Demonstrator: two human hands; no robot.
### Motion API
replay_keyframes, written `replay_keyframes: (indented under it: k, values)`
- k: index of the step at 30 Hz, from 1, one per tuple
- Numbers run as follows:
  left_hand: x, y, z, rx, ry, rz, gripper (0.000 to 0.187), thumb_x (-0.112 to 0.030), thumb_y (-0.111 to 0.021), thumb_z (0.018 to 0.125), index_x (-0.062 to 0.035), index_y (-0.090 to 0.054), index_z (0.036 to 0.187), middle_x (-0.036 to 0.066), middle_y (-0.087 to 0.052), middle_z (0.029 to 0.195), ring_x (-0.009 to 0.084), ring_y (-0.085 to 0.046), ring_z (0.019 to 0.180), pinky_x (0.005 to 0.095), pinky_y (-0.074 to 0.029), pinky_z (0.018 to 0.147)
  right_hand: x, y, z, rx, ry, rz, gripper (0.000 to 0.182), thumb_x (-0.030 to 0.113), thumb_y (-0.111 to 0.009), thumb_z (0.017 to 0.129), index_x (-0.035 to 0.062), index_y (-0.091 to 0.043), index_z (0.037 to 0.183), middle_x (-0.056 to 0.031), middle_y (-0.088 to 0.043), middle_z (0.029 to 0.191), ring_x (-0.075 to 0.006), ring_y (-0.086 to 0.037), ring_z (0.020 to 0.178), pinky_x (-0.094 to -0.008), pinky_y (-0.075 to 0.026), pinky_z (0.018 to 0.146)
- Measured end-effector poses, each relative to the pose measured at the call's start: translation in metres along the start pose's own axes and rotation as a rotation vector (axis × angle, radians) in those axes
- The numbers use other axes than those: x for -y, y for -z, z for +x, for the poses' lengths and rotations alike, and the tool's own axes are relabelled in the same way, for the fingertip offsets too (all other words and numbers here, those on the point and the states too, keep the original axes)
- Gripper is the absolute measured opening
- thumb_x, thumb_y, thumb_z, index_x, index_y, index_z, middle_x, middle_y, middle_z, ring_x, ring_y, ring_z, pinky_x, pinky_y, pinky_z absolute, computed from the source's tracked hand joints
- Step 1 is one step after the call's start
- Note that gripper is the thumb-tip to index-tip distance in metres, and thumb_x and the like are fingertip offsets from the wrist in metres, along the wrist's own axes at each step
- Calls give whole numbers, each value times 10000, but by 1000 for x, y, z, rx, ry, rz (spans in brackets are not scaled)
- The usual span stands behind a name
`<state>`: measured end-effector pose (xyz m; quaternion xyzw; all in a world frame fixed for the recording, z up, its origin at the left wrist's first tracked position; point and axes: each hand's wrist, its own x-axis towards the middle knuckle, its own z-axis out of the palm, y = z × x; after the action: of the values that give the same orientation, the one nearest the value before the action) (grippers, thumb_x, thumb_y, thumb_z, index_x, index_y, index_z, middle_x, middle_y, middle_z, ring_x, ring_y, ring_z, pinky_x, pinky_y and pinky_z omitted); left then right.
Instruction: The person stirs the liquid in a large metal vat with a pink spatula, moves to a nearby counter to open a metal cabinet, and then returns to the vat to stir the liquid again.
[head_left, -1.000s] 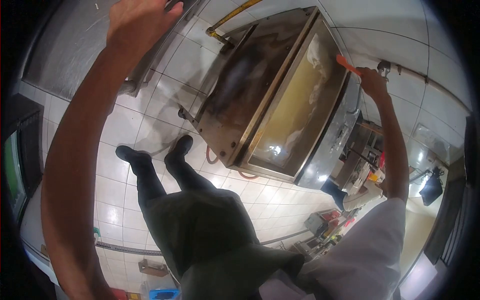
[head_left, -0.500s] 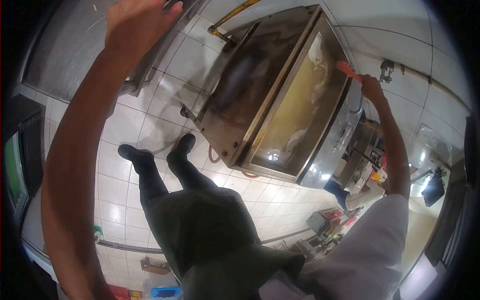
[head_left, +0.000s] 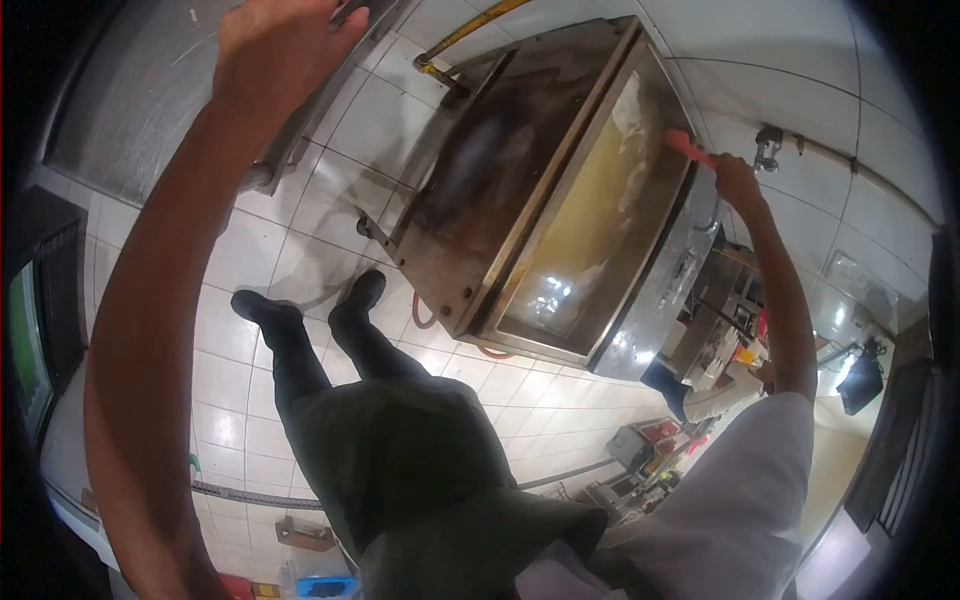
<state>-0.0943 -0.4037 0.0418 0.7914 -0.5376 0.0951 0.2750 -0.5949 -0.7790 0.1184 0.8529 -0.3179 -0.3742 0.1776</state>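
Right hand point(head_left: 738, 180): seen at the upper right of the frame, closed around the handle of an orange tool point(head_left: 690, 147).
Orange tool: its head is laid against the far rim of the steel tank point(head_left: 480, 290) (upper centre of the frame), just beside white foam point(head_left: 630, 120).
Steel tank: filled with yellowish liquid point(head_left: 585, 220); a dark flat panel is set along its left side.
Left hand point(head_left: 275, 45): raised at the upper left, fingers spread and loose, pressed on the edge of a steel bench point(head_left: 130, 90); nothing is gripped.
Floor point(head_left: 250, 250): white tiles; the person's dark shoes point(head_left: 300, 305) are planted beside the tank.
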Motion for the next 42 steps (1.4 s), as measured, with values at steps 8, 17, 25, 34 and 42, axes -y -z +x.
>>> replay_keyframes:
  k: [8,17,25,34,42]
  values:
    - [-7,2,-2,-29,12,18,250,-196,-755,769,-81,-548,849,122,-614,760,329,-628,700,441,-473,645,6,2,-5,-113,-99,-21,317,79,-492,908,122,-632,1189,-219,-660,1000,-418,-675,896,-513,-552,789]
    - [-7,5,-1,38,64,-37,238,-205,-734,790,-77,-553,876,129,-633,790,348,-634,734,454,-478,680,13,8,-19,-152,-95,59,365,60,-467,924,162,-662,1215,-195,-669,954,-379,-669,948,-512,-534,830]
    - [-18,14,5,199,214,15,243,-232,-724,836,-75,-562,925,138,-649,855,335,-643,815,434,-486,739,11,43,1,-208,6,-199,403,69,-479,954,216,-624,1300,-152,-648,886,-320,-689,758,-435,-575,660]
    - [-33,23,9,247,275,81,229,-240,-712,863,-80,-574,953,138,-661,893,318,-646,855,420,-487,763,-19,28,-12,-167,2,-243,517,43,-518,913,233,-539,1393,-143,-609,919,-321,-674,834,-457,-569,669]
    - [-20,19,4,199,212,22,241,-233,-721,845,-79,-563,942,147,-649,862,341,-635,833,430,-477,760,-12,25,-21,-169,-67,-185,563,40,-511,918,264,-491,1435,-165,-594,958,-350,-670,848,-490,-569,724]
